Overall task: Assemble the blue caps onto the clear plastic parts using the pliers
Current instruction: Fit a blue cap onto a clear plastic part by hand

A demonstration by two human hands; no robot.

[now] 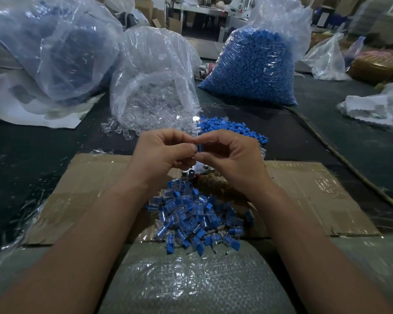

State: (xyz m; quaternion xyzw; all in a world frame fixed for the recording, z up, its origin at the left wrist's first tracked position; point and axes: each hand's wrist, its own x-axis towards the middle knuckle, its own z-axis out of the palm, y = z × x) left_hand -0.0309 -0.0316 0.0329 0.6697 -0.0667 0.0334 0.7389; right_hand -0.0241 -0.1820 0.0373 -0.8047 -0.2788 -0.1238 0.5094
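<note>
both hands meet above the assembled pile (195,219): left hand (162,152) and right hand (230,156) pinch one blue cap (199,148).

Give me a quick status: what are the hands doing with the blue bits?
Left hand and right hand both pinching one blue cap. Finished pile below. Nothing blocking.

No writing, label, brand, number or sign can be read anywhere in this view.
</note>
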